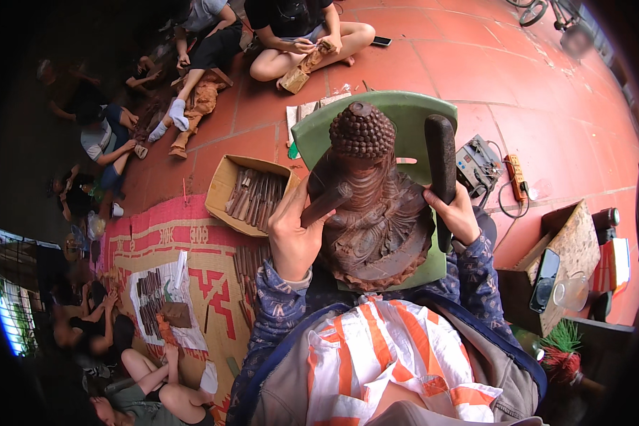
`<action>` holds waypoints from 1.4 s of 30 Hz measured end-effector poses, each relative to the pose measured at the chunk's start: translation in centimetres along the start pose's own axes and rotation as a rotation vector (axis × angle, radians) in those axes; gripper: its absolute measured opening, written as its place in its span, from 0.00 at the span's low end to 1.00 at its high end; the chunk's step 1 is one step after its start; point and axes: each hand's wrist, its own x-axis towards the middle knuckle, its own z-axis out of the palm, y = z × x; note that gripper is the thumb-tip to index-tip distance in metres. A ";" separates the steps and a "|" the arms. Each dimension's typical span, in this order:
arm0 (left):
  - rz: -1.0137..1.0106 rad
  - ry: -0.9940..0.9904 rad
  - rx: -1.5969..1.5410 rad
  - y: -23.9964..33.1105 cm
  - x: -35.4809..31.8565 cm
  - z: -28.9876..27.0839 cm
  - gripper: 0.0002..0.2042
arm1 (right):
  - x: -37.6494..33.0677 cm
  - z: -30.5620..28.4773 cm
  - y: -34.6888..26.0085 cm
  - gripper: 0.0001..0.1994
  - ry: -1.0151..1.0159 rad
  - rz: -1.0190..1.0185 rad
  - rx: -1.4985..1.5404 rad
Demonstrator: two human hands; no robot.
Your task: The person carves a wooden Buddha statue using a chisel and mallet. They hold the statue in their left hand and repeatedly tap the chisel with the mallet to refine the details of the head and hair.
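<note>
A dark brown carved wooden Buddha statue [376, 241], its head covered in round curls, stands in front of me on a green plastic chair [422, 106]. On its left side my left hand [295, 234] is closed around a brown wooden tool handle [326, 204]. That handle's rounded end lies in front of the statue's chest, and any blade is hidden. To the right of the statue, my right hand [456, 216] grips a long dark club-shaped mallet [441, 156], which points upward beside the chair back.
A cardboard box [216, 192] of chisels sits left of the chair, with more tools on a patterned mat [220, 266]. At right are an electrical control box [476, 160], an orange power strip [516, 177] and a wooden box [539, 266] bearing a phone. Other people sit carving ahead and left.
</note>
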 end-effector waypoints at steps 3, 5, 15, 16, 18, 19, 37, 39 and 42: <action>0.028 -0.020 0.010 -0.7 0.9 0.2 0.23 | -2.6 -0.5 -0.4 0.11 -0.011 0.162 0.049; 0.043 -0.036 -0.038 -1.4 1.7 0.3 0.22 | -4.2 0.4 -0.1 0.11 0.080 0.095 0.075; 0.077 0.088 -0.262 -0.6 1.8 -3.0 0.31 | -5.8 -0.4 -0.8 0.09 0.228 0.032 0.183; 0.195 0.133 -0.356 -0.1 1.9 -3.0 0.30 | -6.1 -1.0 -1.4 0.08 0.232 0.035 0.168; 0.456 -0.068 -0.213 2.3 2.1 -4.1 0.24 | -6.5 -1.6 -2.1 0.06 0.284 0.038 0.233; 0.625 -0.167 -0.176 3.5 3.0 -4.0 0.21 | -6.8 -1.9 -2.9 0.06 0.291 0.055 0.209; 1.136 -0.290 -0.070 14.9 6.8 4.7 0.12 | -8.7 -4.2 -7.8 0.41 0.277 -0.264 0.548; 1.114 -0.271 -0.049 15.1 8.3 5.7 0.13 | -7.6 -6.5 -6.2 0.34 0.334 -0.289 0.326; 1.023 -0.102 0.110 14.6 10.5 8.2 0.10 | -6.0 -8.2 -5.5 0.14 0.310 -0.256 0.438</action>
